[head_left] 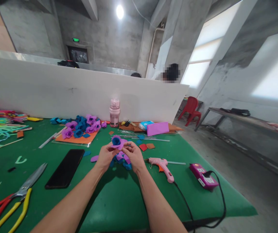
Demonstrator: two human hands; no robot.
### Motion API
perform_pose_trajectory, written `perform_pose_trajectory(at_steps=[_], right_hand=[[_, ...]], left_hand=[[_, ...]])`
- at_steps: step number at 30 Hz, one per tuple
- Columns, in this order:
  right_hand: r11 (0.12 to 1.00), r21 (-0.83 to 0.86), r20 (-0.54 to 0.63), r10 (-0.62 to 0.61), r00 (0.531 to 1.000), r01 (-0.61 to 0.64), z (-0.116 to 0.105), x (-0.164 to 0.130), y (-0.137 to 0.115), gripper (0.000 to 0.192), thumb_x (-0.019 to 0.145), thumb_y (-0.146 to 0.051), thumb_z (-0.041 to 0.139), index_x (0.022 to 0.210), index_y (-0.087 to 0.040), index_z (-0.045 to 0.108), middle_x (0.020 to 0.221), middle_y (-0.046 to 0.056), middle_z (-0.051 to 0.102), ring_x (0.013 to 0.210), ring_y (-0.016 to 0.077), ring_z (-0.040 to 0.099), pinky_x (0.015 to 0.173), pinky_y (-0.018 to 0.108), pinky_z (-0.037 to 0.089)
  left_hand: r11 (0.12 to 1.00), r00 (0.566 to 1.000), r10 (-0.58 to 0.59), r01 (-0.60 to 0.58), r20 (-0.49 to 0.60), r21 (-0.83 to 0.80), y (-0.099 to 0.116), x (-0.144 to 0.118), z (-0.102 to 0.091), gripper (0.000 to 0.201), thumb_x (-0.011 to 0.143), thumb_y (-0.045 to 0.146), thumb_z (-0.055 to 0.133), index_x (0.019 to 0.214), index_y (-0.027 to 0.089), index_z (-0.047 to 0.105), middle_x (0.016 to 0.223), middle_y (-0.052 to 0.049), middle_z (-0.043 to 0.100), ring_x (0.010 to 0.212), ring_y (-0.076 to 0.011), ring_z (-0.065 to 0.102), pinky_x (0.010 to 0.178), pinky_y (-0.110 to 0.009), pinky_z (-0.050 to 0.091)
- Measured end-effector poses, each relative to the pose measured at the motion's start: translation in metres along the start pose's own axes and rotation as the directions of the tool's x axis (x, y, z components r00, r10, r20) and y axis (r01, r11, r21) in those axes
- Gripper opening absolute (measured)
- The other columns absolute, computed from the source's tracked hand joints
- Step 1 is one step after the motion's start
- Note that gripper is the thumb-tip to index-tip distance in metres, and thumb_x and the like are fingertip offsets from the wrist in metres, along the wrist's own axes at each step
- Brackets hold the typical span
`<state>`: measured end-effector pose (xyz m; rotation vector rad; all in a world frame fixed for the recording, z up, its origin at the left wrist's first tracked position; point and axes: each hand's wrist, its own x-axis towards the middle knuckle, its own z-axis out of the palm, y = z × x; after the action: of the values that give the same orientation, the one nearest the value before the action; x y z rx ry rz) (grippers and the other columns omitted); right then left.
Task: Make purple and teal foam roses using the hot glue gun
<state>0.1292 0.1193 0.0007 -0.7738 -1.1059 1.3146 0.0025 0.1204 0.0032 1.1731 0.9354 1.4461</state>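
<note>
Both hands meet above the green table (129, 207): left hand (105, 156) and right hand (133, 155) pinch a purple-and-blue foam flower (118, 141) btwn fingertips, held just over a small heap of loose petals (123, 160). Pink glue gun (162, 165) lies just right of the hands, black phone (65, 168) to the left, scissors (22, 191) nearer the front-left edge. Finished flowers (82, 126) sit on an orange sheet farther back, w/ a pink bottle (114, 112) by the white partition.

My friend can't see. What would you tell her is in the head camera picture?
Two bare hands, left hand and right hand, hold a purple and blue paper flower over a green table. A pink glue gun lies to the right, with a black phone and scissors to the left.
</note>
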Motion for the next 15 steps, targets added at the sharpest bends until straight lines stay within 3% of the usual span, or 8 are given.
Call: perform_pose_trajectory(at_steps=[6,11,15], right_hand=[[0.996,-0.047,-0.079,-0.084,0.993,0.080,-0.0049,0.0029,0.0043,0.019,0.065,-0.026,0.069,0.081,-0.020,0.062,0.080,0.000,0.065,0.075,0.0122,0.058,0.072,0.024,0.045],[0.995,-0.058,-0.175,-0.092,0.980,0.083,-0.0085,0.0086,0.0056,0.020,0.068,-0.033,0.066,0.080,-0.019,0.061,0.076,0.001,0.064,0.070,0.0126,0.057,0.068,0.025,0.044],[0.969,-0.194,-0.255,-0.200,0.946,0.153,-0.0032,0.0022,0.0015,0.019,0.069,-0.033,0.063,0.080,-0.018,0.058,0.072,0.001,0.063,0.069,0.0128,0.057,0.066,0.024,0.044]], left_hand=[[0.989,0.992,0.097,-0.088,-0.074,0.115,-0.0018,0.0001,-0.0014,0.014,0.056,0.026,0.074,0.064,0.017,0.068,0.056,0.002,0.058,0.054,-0.0122,0.050,0.053,-0.024,0.039],[0.988,0.990,0.111,-0.102,-0.082,0.115,-0.0059,0.0030,-0.0020,0.014,0.060,0.028,0.071,0.064,0.016,0.066,0.055,0.002,0.059,0.053,-0.0119,0.051,0.052,-0.023,0.040],[0.990,0.993,0.101,-0.094,-0.068,0.108,-0.0048,0.0035,-0.0009,0.018,0.060,0.030,0.073,0.068,0.015,0.068,0.056,0.001,0.061,0.053,-0.0113,0.052,0.053,-0.023,0.041]])
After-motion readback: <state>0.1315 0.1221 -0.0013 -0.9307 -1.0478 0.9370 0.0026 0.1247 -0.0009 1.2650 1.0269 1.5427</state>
